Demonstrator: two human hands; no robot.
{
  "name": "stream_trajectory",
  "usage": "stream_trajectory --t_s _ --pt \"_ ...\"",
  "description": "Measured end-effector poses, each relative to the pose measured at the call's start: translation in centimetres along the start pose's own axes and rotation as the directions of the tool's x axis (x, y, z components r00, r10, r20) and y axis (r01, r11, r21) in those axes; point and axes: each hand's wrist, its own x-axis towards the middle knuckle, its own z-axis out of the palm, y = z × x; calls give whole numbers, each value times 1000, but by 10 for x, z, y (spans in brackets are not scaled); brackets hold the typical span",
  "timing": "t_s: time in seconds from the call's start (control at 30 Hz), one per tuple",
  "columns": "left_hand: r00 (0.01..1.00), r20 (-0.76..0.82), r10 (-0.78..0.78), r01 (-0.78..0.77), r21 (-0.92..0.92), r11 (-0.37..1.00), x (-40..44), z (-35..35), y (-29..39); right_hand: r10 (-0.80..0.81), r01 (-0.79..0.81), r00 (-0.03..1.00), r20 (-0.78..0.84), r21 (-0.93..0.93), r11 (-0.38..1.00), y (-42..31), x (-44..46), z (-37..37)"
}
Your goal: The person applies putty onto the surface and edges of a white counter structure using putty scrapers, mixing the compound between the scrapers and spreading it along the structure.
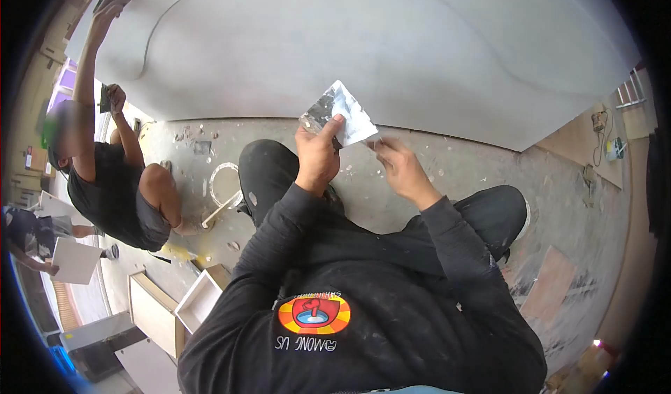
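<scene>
Above the grey floor (426, 160), just short of the lower edge of a large pale panel (314, 44), the person's left hand (318, 158) holds a flat, shiny square plate (339, 114). The plate is tilted with one corner pointing toward the panel; the thumb presses on its face and the other fingers are behind it. Grey and whitish smears mark the face. Beside the plate's right corner is the right hand (404, 172), its fingers bent and blurred; whether they grip anything I cannot tell.

To the left, a co-worker in a dark shirt (112, 198) crouches with one arm raised to the panel, a dark flat tool in that hand and a dark green plate (105, 99) in the other. Farther out, another person (28, 230) holds a pale board (75, 261). Open boxes (203, 299) sit on the floor nearby, and a pinkish flat board (549, 284) lies to the right.
</scene>
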Motion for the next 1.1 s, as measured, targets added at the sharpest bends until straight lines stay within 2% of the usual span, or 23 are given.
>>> stream_trajectory --t_s 0.07,0.1,0.17,0.2,0.27,0.33,0.4,0.5,0.63,0.7,0.73,0.77,0.87,0.93,1.03,1.07,1.1 --pt "995 16 96 -97 51 994 1 5 4 115 -117 992 -44 -45 992 1 -19 -1" --pt "994 18 105 -106 47 993 6 4 3 105 -108 993 -44 -48 993 -4 -15 -8" --pt "971 -64 228 -203 272 941 2 -6 0 -109 47 979 -170 -332 942 -32 -13 -20" --pt "960 -71 271 -224 384 896 0 -4 1 -98 37 981 -170 -331 943 -38 -15 -19" --pt "955 -27 296 -254 443 860 -4 2 5 -240 142 962 -127 -521 842 -48 -10 -17" --pt "948 17 318 -284 498 819 -7 5 8 -204 114 973 -111 -539 835 -50 -9 -8" --pt "950 133 281 -307 551 776 -8 3 11 -159 96 985 -71 -543 835 -49 -11 -2" --pt "948 225 226 -316 566 761 -6 -1 15 -136 88 989 -56 -519 850 -48 -10 0" --pt "945 282 168 -315 633 707 -7 -6 14 -135 80 989 -67 -529 845 -51 -8 3" --pt "961 260 95 -249 660 709 -14 -7 6 -133 62 986 -98 -527 847 -52 -1 0" --pt "938 320 137 -320 637 702 -12 -8 6 -128 56 986 -102 -524 850 -50 -1 0" --pt "936 328 130 -322 640 698 -12 -9 7 -143 62 983 -113 -529 846 -47 -1 1" --pt "939 334 83 -306 701 644 -18 -8 10 -166 64 974 -151 -523 850 -47 9 -2" --pt "954 298 36 -238 676 698 -23 -10 7 -162 48 969 -188 -498 866 -43 16 -6" --pt "948 311 71 -285 725 627 -37 -18 -10 -113 -22 954 -277 -440 898 -31 19 -16" --pt "958 222 178 -279 602 748 -33 -19 -15 -112 -29 944 -310 -416 909 -30 15 -17" --pt "984 104 146 -179 501 847 -26 -25 -12 -110 -32 935 -338 -388 921 -32 11 -14"
